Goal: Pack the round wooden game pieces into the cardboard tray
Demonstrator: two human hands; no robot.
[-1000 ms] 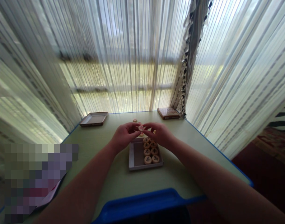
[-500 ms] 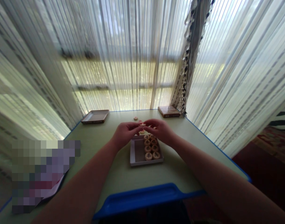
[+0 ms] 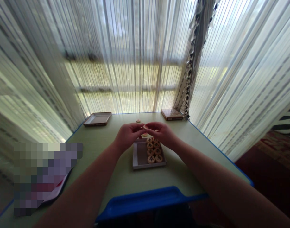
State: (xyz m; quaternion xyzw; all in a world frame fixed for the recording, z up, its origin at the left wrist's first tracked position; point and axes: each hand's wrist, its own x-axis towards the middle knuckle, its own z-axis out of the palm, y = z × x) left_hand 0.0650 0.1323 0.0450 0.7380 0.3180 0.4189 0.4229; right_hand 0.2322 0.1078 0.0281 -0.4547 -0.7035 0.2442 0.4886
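My left hand (image 3: 127, 135) and my right hand (image 3: 163, 133) meet over the far edge of a shallow box tray (image 3: 136, 165). Between their fingertips is a small round xiangqi piece (image 3: 145, 126) with a reddish mark, tilted and pinched from both sides. Several pale pieces with dark characters, such as this xiangqi piece (image 3: 151, 159), stand in two columns along the tray's right side. Bare floor shows in the tray's left part. Just beneath the fingers, another piece (image 3: 144, 135) with a red mark is partly hidden. Farther back, one lone piece (image 3: 138, 121) lies on the table.
A shallow open box lid (image 3: 97, 118) lies at the table's back left, and a flat brown box (image 3: 172, 114) at the back right. The green table (image 3: 107, 177) has a raised blue front edge (image 3: 145, 200). Something pixelated (image 3: 47, 177) lies at the left. Sheer curtains hang behind.
The piece between my fingertips has tilted, and its red-marked face now shows more. Both hands stay in nearly the same spot. The pieces in the tray have not moved.
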